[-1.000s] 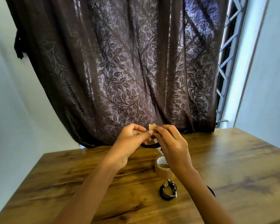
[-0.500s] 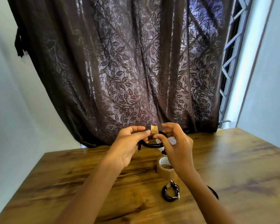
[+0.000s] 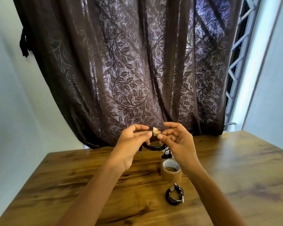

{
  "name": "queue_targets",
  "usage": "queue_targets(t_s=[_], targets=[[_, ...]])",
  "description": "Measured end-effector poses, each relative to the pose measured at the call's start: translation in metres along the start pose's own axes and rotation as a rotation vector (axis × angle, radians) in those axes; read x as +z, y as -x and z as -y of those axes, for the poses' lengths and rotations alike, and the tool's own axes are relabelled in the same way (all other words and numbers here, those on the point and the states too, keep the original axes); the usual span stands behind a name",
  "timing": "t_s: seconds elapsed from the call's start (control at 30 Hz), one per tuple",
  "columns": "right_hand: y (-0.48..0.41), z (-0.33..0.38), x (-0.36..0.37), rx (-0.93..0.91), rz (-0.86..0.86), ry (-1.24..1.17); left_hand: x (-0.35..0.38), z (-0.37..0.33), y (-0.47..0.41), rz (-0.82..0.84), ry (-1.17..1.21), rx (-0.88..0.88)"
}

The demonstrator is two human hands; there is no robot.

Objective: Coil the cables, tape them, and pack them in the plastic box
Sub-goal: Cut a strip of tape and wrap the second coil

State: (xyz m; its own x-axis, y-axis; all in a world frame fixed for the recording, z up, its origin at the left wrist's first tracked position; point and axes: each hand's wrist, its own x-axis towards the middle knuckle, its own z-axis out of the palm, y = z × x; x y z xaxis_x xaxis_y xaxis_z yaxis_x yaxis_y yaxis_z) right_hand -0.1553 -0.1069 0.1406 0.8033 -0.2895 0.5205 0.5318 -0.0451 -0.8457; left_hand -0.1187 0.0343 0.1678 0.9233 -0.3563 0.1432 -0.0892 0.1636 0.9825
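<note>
My left hand [image 3: 131,144] and my right hand [image 3: 176,141] hold a coiled black earphone cable [image 3: 153,147] above the table. A small piece of brown tape [image 3: 156,131] sits on the coil's top, pinched between the fingertips of both hands. The cable's jack and earbuds dangle below the coil. A roll of brown tape [image 3: 171,171] stands on the table under my right wrist. A second coiled black cable [image 3: 174,194], bound with tape, lies in front of the roll. No plastic box is in view.
The wooden table [image 3: 72,176] runs to a dark leaf-patterned curtain [image 3: 137,70] at the back. A barred window [image 3: 238,54] and pale walls flank it. The table's left edge slants toward the near left corner.
The coil has dropped more into sight below my hands, with jack and earbuds now hanging free. My right fingers have opened out slightly around the tape piece.
</note>
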Motion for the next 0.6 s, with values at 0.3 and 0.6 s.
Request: queue_targets(t_s=[0.3, 0.6], targets=[[0.012, 0.002, 0.001, -0.433, -0.131, 0.606, 0.008, 0.002, 0.007, -0.058, -0.07, 0.106], [0.019, -0.002, -0.005, -0.599, -0.137, 0.789, 0.016, 0.001, 0.018, -0.137, -0.237, 0.314]])
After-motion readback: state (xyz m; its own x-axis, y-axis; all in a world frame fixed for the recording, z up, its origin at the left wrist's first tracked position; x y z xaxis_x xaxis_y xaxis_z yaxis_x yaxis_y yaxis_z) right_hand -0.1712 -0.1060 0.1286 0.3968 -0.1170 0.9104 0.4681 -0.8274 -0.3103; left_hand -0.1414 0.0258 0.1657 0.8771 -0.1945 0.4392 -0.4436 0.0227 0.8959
